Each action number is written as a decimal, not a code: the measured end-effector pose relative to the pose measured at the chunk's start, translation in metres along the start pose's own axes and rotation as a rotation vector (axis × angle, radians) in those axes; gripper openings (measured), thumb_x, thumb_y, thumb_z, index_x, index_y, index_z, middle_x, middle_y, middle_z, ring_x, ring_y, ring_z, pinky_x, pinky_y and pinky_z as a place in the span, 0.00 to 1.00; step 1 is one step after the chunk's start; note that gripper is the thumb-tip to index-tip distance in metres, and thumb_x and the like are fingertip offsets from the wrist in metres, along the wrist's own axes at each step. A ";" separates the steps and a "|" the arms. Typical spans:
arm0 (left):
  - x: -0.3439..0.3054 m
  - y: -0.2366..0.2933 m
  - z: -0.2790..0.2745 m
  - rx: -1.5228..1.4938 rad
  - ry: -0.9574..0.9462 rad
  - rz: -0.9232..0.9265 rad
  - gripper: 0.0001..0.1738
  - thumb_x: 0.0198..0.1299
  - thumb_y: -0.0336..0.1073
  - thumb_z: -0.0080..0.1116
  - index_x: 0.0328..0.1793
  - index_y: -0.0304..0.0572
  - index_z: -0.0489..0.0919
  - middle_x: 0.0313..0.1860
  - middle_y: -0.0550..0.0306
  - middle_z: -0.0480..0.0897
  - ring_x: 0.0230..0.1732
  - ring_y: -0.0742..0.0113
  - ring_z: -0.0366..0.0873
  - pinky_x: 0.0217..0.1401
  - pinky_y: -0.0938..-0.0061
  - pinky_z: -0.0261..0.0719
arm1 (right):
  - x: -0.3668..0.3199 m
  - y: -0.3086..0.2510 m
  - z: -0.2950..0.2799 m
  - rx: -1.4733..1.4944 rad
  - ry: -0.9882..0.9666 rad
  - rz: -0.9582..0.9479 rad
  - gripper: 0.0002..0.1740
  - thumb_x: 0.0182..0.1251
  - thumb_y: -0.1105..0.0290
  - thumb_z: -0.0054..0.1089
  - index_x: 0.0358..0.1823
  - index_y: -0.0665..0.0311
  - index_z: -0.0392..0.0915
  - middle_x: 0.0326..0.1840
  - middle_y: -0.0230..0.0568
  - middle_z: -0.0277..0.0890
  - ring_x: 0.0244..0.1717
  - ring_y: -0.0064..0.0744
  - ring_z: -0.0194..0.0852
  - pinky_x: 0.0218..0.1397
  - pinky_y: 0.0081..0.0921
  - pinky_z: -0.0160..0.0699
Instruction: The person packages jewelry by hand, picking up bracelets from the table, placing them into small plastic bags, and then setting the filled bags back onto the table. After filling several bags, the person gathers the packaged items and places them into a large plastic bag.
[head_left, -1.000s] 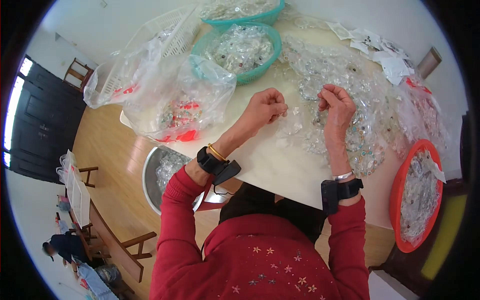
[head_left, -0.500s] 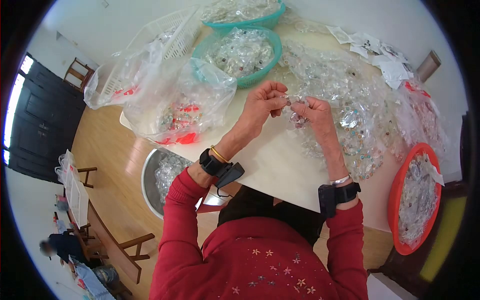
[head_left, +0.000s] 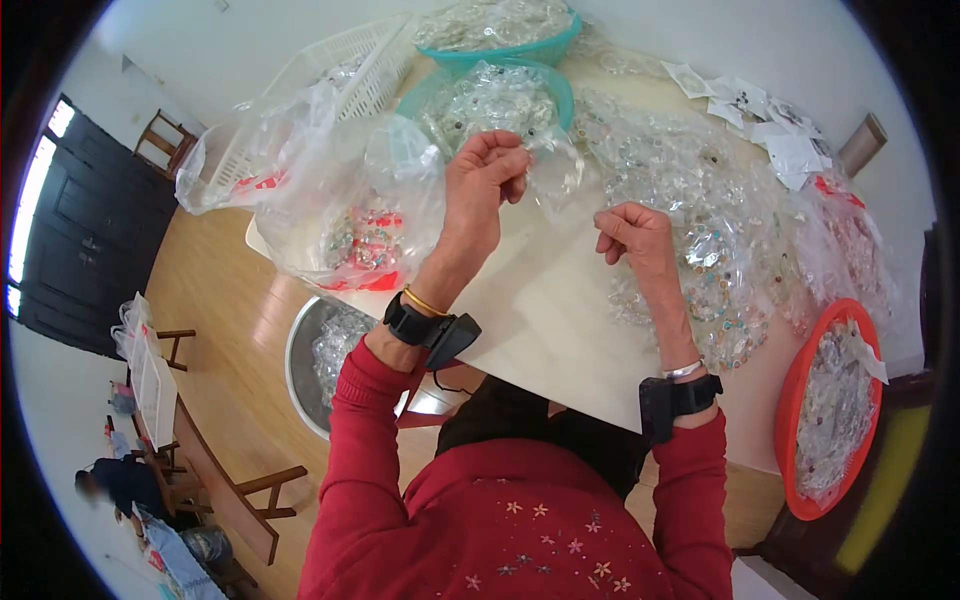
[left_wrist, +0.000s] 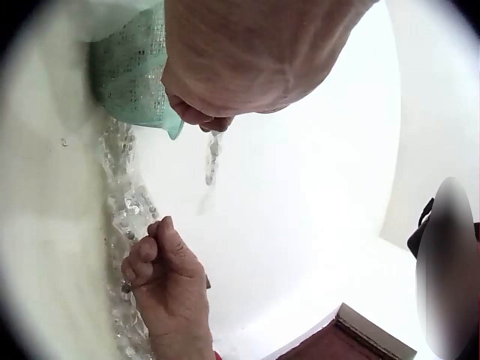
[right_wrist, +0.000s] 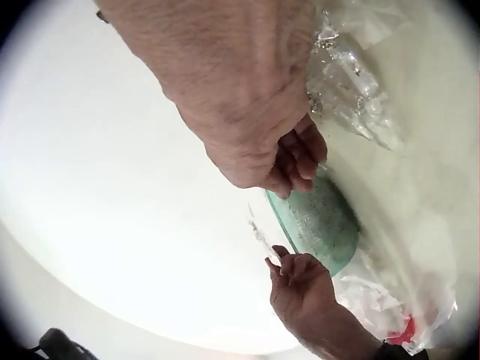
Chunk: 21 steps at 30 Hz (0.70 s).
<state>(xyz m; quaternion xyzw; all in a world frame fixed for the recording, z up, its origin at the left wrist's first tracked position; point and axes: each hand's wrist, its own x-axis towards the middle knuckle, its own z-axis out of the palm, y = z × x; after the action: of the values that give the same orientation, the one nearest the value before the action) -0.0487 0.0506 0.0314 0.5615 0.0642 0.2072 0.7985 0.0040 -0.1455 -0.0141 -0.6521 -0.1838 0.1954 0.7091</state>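
In the head view my left hand [head_left: 478, 190] pinches a small clear plastic bag [head_left: 558, 172] at its edge, in front of the teal basket [head_left: 565, 95]. A beaded strand shows inside the bag [left_wrist: 211, 161] in the left wrist view, hanging below the fingertips. My right hand [head_left: 640, 238] hovers lower and to the right, apart from the bag, over the near side of a heap of bagged bracelets [head_left: 690, 200]. Its fingers are loosely curled, and nothing shows between them in the right wrist view [right_wrist: 296, 161].
A second teal basket [head_left: 545, 50] and a white crate [head_left: 385, 75] stand at the back. Left lies a large clear bag [head_left: 410, 170] with red print. A red basin [head_left: 785, 440] is at the right, a metal basin [head_left: 295, 365] below left. Another person [head_left: 125, 485] sits far left.
Both hands came together at a small bag with beads, then parted. The left hand has lifted it up and left towards the basket; the right hand has drawn down and right.
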 end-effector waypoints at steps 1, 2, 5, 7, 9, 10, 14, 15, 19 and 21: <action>0.001 0.003 -0.001 -0.031 0.018 0.011 0.10 0.53 0.24 0.56 0.42 0.37 0.73 0.27 0.61 0.77 0.22 0.77 0.69 0.24 0.82 0.64 | 0.000 0.001 0.000 0.005 0.041 -0.006 0.10 0.59 0.66 0.61 0.27 0.65 0.78 0.17 0.32 0.73 0.15 0.19 0.67 0.19 0.15 0.65; 0.001 0.006 -0.003 -0.063 0.037 0.022 0.10 0.53 0.24 0.56 0.42 0.37 0.73 0.27 0.60 0.77 0.22 0.76 0.69 0.24 0.82 0.64 | 0.001 0.001 0.000 0.011 0.083 -0.012 0.09 0.59 0.66 0.61 0.27 0.65 0.78 0.17 0.32 0.73 0.15 0.18 0.67 0.19 0.15 0.65; 0.007 0.012 -0.009 -0.084 0.074 0.043 0.09 0.54 0.25 0.56 0.42 0.38 0.73 0.28 0.60 0.77 0.22 0.75 0.70 0.24 0.81 0.66 | 0.000 -0.001 0.000 0.009 0.148 -0.001 0.09 0.59 0.67 0.61 0.27 0.65 0.78 0.17 0.32 0.73 0.15 0.18 0.66 0.20 0.15 0.65; 0.008 0.015 -0.011 -0.093 0.090 0.055 0.09 0.55 0.25 0.56 0.42 0.38 0.72 0.28 0.59 0.77 0.22 0.75 0.70 0.24 0.81 0.67 | 0.001 -0.001 -0.001 0.011 0.181 0.002 0.09 0.59 0.67 0.61 0.27 0.65 0.78 0.17 0.32 0.73 0.15 0.18 0.66 0.20 0.15 0.64; 0.008 0.018 -0.012 -0.085 0.105 0.061 0.08 0.56 0.26 0.56 0.41 0.38 0.72 0.28 0.59 0.77 0.23 0.74 0.71 0.25 0.81 0.68 | 0.000 -0.001 -0.002 0.027 0.215 -0.024 0.08 0.59 0.68 0.61 0.27 0.65 0.78 0.17 0.33 0.73 0.16 0.19 0.66 0.20 0.15 0.64; 0.008 0.019 -0.012 -0.081 0.113 0.063 0.07 0.56 0.26 0.56 0.41 0.38 0.72 0.28 0.59 0.77 0.23 0.74 0.71 0.26 0.81 0.68 | 0.000 -0.001 -0.002 0.034 0.233 -0.036 0.08 0.59 0.68 0.60 0.27 0.65 0.78 0.17 0.33 0.73 0.16 0.19 0.66 0.20 0.15 0.64; 0.009 0.018 -0.014 -0.109 0.118 0.084 0.09 0.56 0.26 0.56 0.42 0.38 0.72 0.29 0.59 0.77 0.24 0.74 0.72 0.28 0.80 0.71 | 0.001 0.000 -0.002 0.068 0.275 -0.051 0.08 0.59 0.68 0.60 0.27 0.66 0.77 0.18 0.34 0.73 0.16 0.19 0.65 0.20 0.15 0.64; 0.010 0.018 -0.015 -0.109 0.118 0.085 0.09 0.56 0.26 0.56 0.42 0.38 0.72 0.29 0.59 0.77 0.24 0.74 0.72 0.28 0.80 0.71 | 0.001 0.001 -0.002 0.068 0.275 -0.052 0.08 0.59 0.68 0.60 0.27 0.66 0.77 0.18 0.34 0.73 0.16 0.19 0.65 0.20 0.15 0.64; 0.017 0.018 -0.021 -0.167 0.169 0.163 0.11 0.56 0.25 0.56 0.45 0.36 0.71 0.34 0.56 0.76 0.28 0.72 0.73 0.31 0.80 0.72 | 0.001 0.001 -0.004 0.066 0.310 -0.091 0.08 0.59 0.69 0.60 0.26 0.66 0.77 0.18 0.34 0.73 0.16 0.19 0.65 0.20 0.16 0.64; 0.019 0.019 -0.022 -0.155 0.157 0.150 0.13 0.55 0.24 0.55 0.47 0.35 0.70 0.38 0.55 0.74 0.31 0.71 0.73 0.32 0.79 0.73 | 0.001 -0.001 -0.003 0.070 0.328 -0.080 0.08 0.59 0.69 0.60 0.26 0.66 0.77 0.18 0.34 0.73 0.16 0.19 0.65 0.20 0.16 0.64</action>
<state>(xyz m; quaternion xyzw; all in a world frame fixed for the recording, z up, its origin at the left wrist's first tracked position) -0.0440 0.0822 0.0436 0.4835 0.0682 0.3138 0.8143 0.0061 -0.1475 -0.0137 -0.6424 -0.0847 0.0641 0.7590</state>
